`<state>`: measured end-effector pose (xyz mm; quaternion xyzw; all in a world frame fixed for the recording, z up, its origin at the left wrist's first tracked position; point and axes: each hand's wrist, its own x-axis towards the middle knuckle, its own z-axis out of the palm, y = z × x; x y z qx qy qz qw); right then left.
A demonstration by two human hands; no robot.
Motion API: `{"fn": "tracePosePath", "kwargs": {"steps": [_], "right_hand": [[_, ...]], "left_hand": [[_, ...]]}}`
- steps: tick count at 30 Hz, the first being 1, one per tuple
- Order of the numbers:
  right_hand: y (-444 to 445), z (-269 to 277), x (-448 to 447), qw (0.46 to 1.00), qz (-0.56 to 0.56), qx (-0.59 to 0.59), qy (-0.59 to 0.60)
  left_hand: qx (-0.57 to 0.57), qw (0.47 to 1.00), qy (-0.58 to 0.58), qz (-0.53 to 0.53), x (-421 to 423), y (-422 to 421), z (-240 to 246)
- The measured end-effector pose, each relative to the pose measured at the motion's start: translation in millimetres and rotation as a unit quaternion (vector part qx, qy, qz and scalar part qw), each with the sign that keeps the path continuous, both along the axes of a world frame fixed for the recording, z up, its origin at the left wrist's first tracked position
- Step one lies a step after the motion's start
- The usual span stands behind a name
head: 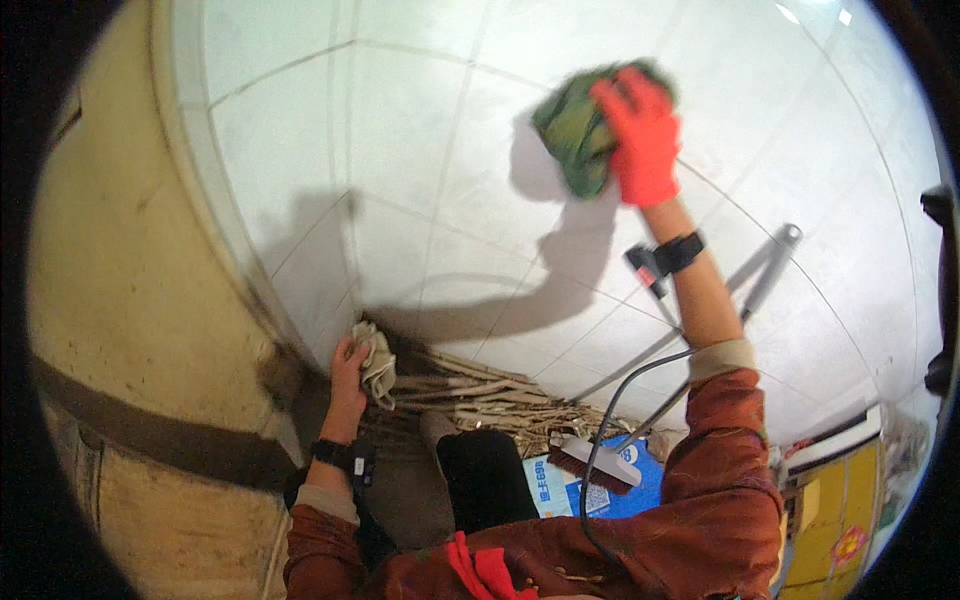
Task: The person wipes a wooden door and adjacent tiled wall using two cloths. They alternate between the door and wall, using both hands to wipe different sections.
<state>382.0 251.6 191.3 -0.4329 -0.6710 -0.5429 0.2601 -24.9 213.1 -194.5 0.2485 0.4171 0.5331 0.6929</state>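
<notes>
In a red glove, my right hand (643, 146) presses a green cloth (577, 131) against the white tiled wall (435, 127). The cloth is bunched under the fingers, and its lower end hangs down. My bare left hand (349, 375) grips a crumpled beige cloth (377, 364) low down, near the corner of the tiles. Black straps with small devices are on both wrists, and a dark cable runs from the right one to my body.
A bundle of thin sticks (472, 390) lies along the wall's foot. A long-handled brush (596, 461) leans there, above a blue printed bag (637, 491). On the left stands a yellowish wall (150, 262). A yellow box (832, 517) is at the lower right.
</notes>
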Motion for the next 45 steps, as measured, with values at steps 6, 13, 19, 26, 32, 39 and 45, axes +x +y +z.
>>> {"fn": "tracePosePath", "kwargs": {"steps": [6, 13, 19, 26, 32, 39, 45], "right_hand": [[-63.6, 180.6, 89.8, 0.951, -0.042, 0.283, 0.117], [-77.1, -33.3, 98.4, 0.984, -0.118, 0.071, 0.117], [-160.4, -195.9, 62.5, 0.859, -0.080, -0.361, 0.355], [-256.3, -128.7, 54.8, 0.466, 0.325, -0.431, 0.700], [-305.6, -105.8, 18.0, 0.674, 0.288, -0.459, 0.503], [-337.6, -159.1, 14.6, 0.835, 0.128, -0.257, 0.470], [-368.1, -233.2, 40.8, 0.526, 0.145, -0.238, 0.803]], "left_hand": [[0.023, 0.998, 0.008, -0.059, 14.0, -8.1, -0.7], [0.103, 0.978, -0.121, -0.132, 59.7, -33.0, 46.6], [0.080, 0.967, -0.140, -0.199, 83.9, -76.3, 112.7], [0.142, 0.944, 0.016, -0.299, 134.9, -119.0, 184.3], [0.371, 0.807, 0.225, -0.400, 210.6, -164.3, 226.4], [0.358, 0.780, 0.294, -0.420, 222.0, -185.5, 222.2], [0.221, 0.882, 0.077, -0.410, 200.6, -181.8, 225.4]]}}
